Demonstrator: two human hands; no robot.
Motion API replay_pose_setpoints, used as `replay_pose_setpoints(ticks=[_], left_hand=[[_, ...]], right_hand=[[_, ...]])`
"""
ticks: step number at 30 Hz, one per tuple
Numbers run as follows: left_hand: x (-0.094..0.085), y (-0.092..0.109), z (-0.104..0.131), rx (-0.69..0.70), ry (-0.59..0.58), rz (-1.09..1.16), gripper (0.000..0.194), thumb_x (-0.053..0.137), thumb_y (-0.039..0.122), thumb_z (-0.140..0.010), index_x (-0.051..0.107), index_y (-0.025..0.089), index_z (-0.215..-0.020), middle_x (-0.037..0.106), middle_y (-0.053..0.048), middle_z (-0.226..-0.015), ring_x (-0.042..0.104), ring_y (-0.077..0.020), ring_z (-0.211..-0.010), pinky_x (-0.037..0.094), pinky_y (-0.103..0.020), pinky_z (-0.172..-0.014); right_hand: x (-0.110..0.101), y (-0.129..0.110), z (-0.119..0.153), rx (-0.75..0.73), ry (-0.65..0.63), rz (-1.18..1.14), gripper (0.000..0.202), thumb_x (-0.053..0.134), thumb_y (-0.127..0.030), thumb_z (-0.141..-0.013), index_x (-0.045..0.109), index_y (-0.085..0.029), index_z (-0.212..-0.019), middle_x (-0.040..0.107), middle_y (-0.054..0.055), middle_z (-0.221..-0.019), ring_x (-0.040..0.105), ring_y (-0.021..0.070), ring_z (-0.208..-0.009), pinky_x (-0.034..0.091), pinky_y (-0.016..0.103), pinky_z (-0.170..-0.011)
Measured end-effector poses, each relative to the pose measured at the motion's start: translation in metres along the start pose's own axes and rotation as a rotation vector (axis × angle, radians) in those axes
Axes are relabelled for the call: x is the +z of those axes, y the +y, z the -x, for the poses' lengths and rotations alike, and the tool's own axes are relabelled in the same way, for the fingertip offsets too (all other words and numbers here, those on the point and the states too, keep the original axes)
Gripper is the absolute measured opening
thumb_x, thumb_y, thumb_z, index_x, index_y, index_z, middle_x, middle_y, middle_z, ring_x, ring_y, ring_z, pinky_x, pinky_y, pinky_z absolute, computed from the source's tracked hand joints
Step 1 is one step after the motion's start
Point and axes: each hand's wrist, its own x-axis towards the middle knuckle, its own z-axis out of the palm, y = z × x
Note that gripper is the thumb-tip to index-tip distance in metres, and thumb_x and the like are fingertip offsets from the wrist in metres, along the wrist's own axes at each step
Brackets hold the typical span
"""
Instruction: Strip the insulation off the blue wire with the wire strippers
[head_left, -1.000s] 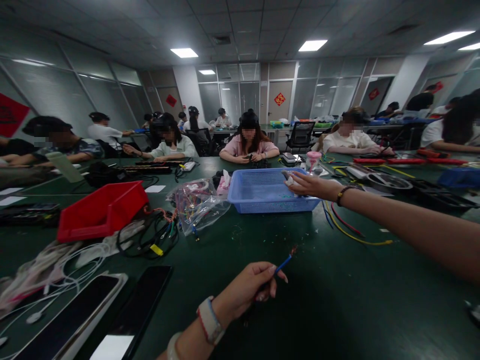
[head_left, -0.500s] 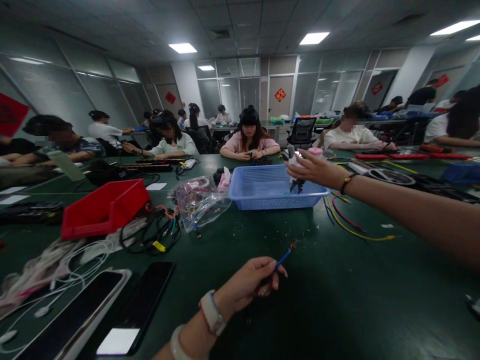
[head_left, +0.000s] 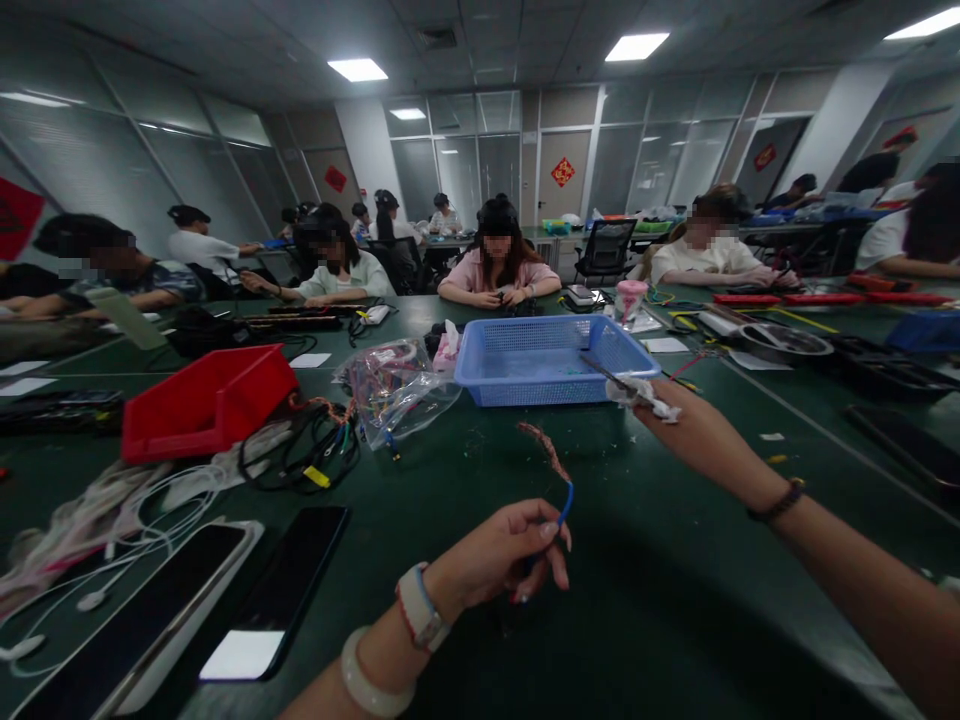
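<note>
My left hand point(head_left: 529, 550) pinches a blue wire point(head_left: 568, 505) over the green table. Bare twisted copper strands point(head_left: 549, 452) stick out of the wire's upper end and bend to the left. At the front right corner of the blue basket point(head_left: 555, 392), my right hand point(head_left: 660, 405) is closed on a dark, slender tool point(head_left: 606, 372) with white wrapping point(head_left: 651, 397) around its grip. The tool's tip points up and left over the basket. Small scraps lie on the table in front of the basket.
Left of the basket are a clear bag of wires point(head_left: 397, 390), a red bin point(head_left: 210, 405) and black cables point(head_left: 330, 450). Two phones point(head_left: 281, 590) and white earphones point(head_left: 94, 600) lie at the near left. People sit across the table.
My right hand has moved down and right with the tool, from above the basket to its front corner. The wire's copper end now shows much longer, above my left hand.
</note>
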Motion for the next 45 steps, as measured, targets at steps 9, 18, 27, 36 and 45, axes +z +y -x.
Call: replay_pose_setpoints(ticks=[9,18,27,36,45], left_hand=[[-0.007,0.000,-0.001,-0.022,0.091,0.023,0.025,0.066,0.033,-0.084,0.050,0.016,-0.091,0.071,-0.003,-0.068,0.059,-0.0087,-0.037,0.036,-0.012,-0.029],[-0.008,0.001,-0.004,0.001,0.311,-0.059,0.032,0.072,0.036,-0.077,0.050,0.015,-0.086,0.070,-0.003,-0.066,0.059,-0.0079,-0.042,0.042,-0.013,-0.037],[-0.005,-0.002,-0.006,-0.030,0.371,-0.120,0.035,0.073,0.037,-0.076,0.048,0.016,-0.088,0.071,-0.004,-0.068,0.062,-0.0098,-0.047,0.045,-0.015,-0.040],[-0.004,-0.007,-0.008,-0.049,0.343,-0.130,0.036,0.072,0.036,-0.077,0.044,0.017,-0.089,0.071,-0.004,-0.068,0.064,-0.0110,-0.047,0.045,-0.015,-0.040],[-0.001,-0.003,-0.009,-0.041,0.380,-0.083,0.036,0.075,0.032,-0.074,0.048,0.016,-0.093,0.071,-0.003,-0.071,0.065,-0.0100,-0.051,0.044,-0.014,-0.042]], right_hand=[[0.026,-0.009,0.050,0.015,-0.074,0.116,0.021,0.046,-0.024,-0.089,0.057,-0.021,-0.106,0.062,0.006,-0.100,0.062,0.0204,-0.082,0.045,0.030,-0.066],[0.040,-0.017,0.062,0.017,-0.071,0.265,0.041,0.051,-0.013,-0.081,0.050,-0.023,-0.121,0.055,0.008,-0.123,0.062,0.0217,-0.094,0.047,0.028,-0.063],[0.047,-0.026,0.064,0.034,-0.162,0.197,0.044,0.044,-0.011,-0.082,0.049,-0.021,-0.125,0.053,0.012,-0.126,0.061,0.0241,-0.097,0.049,0.031,-0.066],[0.052,-0.031,0.065,0.059,-0.258,0.122,0.037,0.044,-0.014,-0.084,0.052,-0.022,-0.119,0.056,0.010,-0.117,0.059,0.0217,-0.099,0.043,0.028,-0.068],[0.044,-0.041,0.064,0.048,-0.251,0.208,0.031,0.044,-0.011,-0.084,0.055,-0.017,-0.112,0.059,0.011,-0.109,0.061,0.0205,-0.089,0.042,0.027,-0.065]])
